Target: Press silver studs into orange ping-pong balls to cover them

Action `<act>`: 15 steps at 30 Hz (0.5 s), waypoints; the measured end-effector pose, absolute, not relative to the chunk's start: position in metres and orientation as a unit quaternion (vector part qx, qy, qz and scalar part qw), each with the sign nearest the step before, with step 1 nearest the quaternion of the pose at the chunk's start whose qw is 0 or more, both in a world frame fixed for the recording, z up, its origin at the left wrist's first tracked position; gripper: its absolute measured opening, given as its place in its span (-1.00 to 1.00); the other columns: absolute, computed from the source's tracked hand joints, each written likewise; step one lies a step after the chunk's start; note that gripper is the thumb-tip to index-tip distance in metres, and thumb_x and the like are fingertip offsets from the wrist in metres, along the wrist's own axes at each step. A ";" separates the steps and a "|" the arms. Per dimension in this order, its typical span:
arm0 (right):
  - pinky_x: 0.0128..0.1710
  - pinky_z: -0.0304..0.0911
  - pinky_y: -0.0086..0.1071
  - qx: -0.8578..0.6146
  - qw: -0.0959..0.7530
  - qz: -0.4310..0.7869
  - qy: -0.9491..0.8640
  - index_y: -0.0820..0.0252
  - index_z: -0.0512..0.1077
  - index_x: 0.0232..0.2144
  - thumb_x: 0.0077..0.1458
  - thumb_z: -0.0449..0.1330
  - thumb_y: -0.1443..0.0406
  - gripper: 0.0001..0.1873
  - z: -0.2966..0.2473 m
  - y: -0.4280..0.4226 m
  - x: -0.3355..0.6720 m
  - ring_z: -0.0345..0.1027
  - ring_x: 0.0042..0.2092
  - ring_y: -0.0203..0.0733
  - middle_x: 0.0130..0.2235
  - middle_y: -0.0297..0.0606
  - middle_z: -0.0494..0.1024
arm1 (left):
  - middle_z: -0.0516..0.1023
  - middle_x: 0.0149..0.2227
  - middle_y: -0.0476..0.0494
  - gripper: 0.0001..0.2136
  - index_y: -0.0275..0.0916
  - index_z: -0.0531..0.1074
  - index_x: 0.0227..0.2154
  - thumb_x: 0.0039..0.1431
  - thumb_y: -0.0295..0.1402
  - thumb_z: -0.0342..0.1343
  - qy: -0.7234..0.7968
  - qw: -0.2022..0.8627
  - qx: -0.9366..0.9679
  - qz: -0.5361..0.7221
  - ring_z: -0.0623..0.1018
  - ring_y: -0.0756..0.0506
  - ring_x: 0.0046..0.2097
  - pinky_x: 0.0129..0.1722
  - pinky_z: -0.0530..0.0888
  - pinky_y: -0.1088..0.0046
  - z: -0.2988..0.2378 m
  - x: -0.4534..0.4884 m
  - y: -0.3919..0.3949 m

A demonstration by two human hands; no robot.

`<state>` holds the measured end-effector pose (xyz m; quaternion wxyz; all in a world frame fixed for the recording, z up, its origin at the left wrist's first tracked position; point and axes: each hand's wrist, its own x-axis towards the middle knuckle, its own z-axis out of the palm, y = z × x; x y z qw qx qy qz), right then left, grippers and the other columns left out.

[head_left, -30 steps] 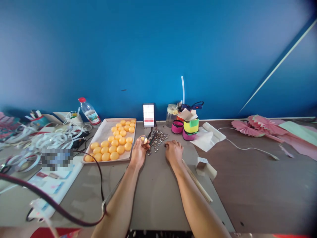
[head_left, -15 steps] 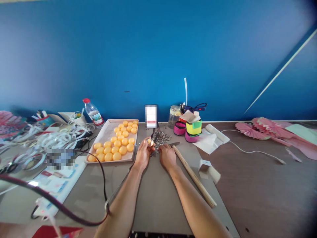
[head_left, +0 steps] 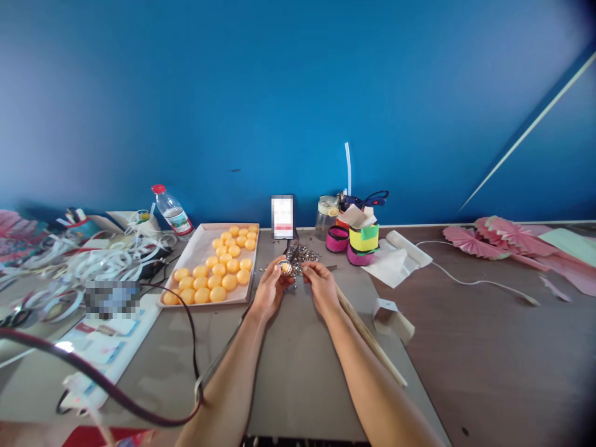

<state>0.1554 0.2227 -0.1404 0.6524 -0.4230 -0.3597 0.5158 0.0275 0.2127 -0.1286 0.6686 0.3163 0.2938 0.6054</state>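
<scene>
My left hand [head_left: 269, 293] is closed around a small round piece [head_left: 285, 267] with a pale centre and a shiny rim. Just to its right, my right hand [head_left: 322, 289] has thumb and fingertips pinched together; anything between them is too small to make out. Behind both hands lies a loose heap of small shiny metal bits [head_left: 307, 253]. A thin dark blade-like tip [head_left: 332, 267] sticks out beyond the right fingers, its rest hidden. Beneath my right forearm runs a wooden stick [head_left: 377, 344], partly covered.
Left of my hands is a shallow white tray [head_left: 195, 245] with several orange domes [head_left: 216, 280]. A phone [head_left: 282, 217] leans at the wall. Behind right stand a jar [head_left: 326, 217] and bright tape rolls [head_left: 363, 239]. White strips [head_left: 112, 248] and a dark cable [head_left: 116, 388] crowd the left.
My right hand has risen from the metal bits, shifted slightly right and turned, with its fingertips now pinched. My left hand still holds the round piece, tilted a little differently.
</scene>
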 end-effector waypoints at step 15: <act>-0.40 0.19 -0.42 -0.432 0.613 0.479 -0.456 0.17 0.43 -0.44 -0.10 0.18 0.20 -0.84 -0.129 0.206 0.149 0.25 -0.44 -0.29 -0.53 -0.40 0.41 | 0.54 -0.26 -0.10 -0.66 -0.22 0.44 -0.14 -0.01 -0.30 0.28 0.287 0.678 0.328 0.592 0.51 -0.03 -0.28 -0.21 0.41 0.39 -0.130 0.028 0.212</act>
